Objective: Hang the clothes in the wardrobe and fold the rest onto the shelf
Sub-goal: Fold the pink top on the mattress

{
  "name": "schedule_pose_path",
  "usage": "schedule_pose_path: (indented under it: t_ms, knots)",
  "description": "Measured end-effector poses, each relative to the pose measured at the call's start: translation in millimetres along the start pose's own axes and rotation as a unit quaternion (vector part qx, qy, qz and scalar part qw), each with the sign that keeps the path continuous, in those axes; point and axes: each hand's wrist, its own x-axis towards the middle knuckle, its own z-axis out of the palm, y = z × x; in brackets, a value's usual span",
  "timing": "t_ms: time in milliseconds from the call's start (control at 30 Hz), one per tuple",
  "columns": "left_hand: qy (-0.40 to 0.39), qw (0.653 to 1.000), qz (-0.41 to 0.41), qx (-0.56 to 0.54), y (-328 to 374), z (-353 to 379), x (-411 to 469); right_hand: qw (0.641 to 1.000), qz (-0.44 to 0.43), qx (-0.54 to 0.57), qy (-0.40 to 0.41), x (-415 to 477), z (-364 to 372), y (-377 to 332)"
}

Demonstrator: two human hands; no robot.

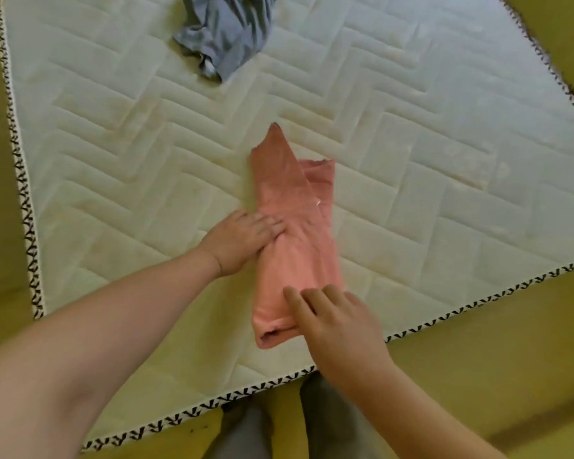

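Head view, looking straight down. Caught the pink garment (295, 246) lying on the mattress (444, 160), close to the mattress's near edge. Already folded lengthwise into a narrow strip, with one pointed corner poking toward the mattress's middle. Judged this fold about halfway: long sides brought in, crosswise fold not yet made, by the look of it.

Spotted the grey garment (226, 38) crumpled in a heap at the far side of the mattress, well apart from the pink one, unfolded. Saw no wardrobe, no shelf and no hanger anywhere around the mattress. Reckoned most of the task left, then: finishing this fold, sorting the grey piece, carrying both off.

On to the hands. Found the left hand (242, 241) flat and released, fingers straight and together, pressing down on the strip's left side about midway along, heel of the palm spilling onto the mattress. Found the right hand (338, 329) at the strip's end nearest the mattress's near edge, fingers stretched out loosely and resting on top of the cloth. Looked unclenched, gripping nothing visible; could not tell about the thumb, hidden under the hand.

Noted grey trouser legs (328, 425) and yellowish floor (511, 359) just off the mattress's near edge.
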Motion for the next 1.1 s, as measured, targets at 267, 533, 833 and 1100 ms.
schedule_pose_path:
  t_ms: [267,533,833,1100]
  knots:
    - [-0.049,0.929,-0.337,-0.144,34.2,48.0,22.0,0.989,0.040,0.050,-0.136,-60.0,114.9,-42.8]
    - [-0.039,0.877,-0.454,-0.153,-14.3,34.1,127.6,0.947,0.085,0.109,-0.291,-64.4,141.6,-31.6]
    - [-0.094,0.782,-0.605,-0.116,-29.2,47.7,190.2,0.833,0.421,0.318,-0.166,-64.2,150.8,-29.7]
    - [0.002,0.806,-0.586,-0.082,-32.6,31.4,191.8,0.655,0.572,0.474,-0.137,-72.2,149.4,-32.7]
